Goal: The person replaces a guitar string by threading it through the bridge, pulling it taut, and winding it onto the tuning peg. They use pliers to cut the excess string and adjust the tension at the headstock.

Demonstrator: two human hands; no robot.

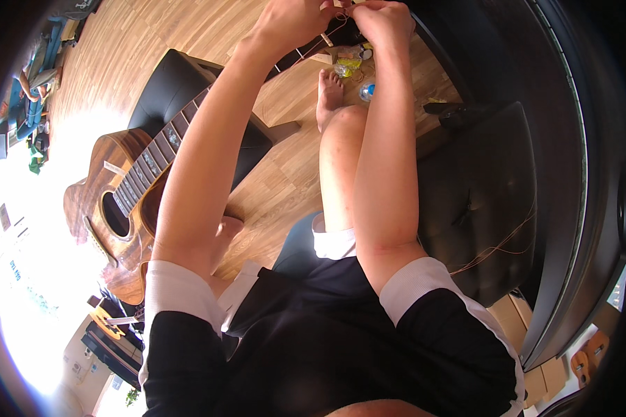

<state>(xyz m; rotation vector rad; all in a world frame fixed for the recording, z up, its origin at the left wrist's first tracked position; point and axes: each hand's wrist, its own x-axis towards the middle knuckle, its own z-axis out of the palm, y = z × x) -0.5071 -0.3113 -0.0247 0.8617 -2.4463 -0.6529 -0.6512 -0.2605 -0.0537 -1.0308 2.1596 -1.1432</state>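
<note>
An acoustic guitar [90, 194] with a glossy brown wooden body rests against a black stool at the left. Its fretted neck [153, 156] runs up and to the right, passing behind my left forearm toward the headstock at the top edge. There my left hand [295, 22] pinches a thin copper-coloured guitar string [340, 25], which loops below the fingers. My right hand [384, 24] meets it from the other side, its fingers also closed on the string. The fingertips are partly cut off by the frame's top. No strings can be made out over the fretboard.
A black padded seat [438, 174] at my right bears loose copper-coloured strings [497, 250] and a small dark object [466, 207]. On the floor are a bottle with a blue cap [367, 92] and yellow-green packaging [348, 66]. The black stool [167, 87] stands left.
</note>
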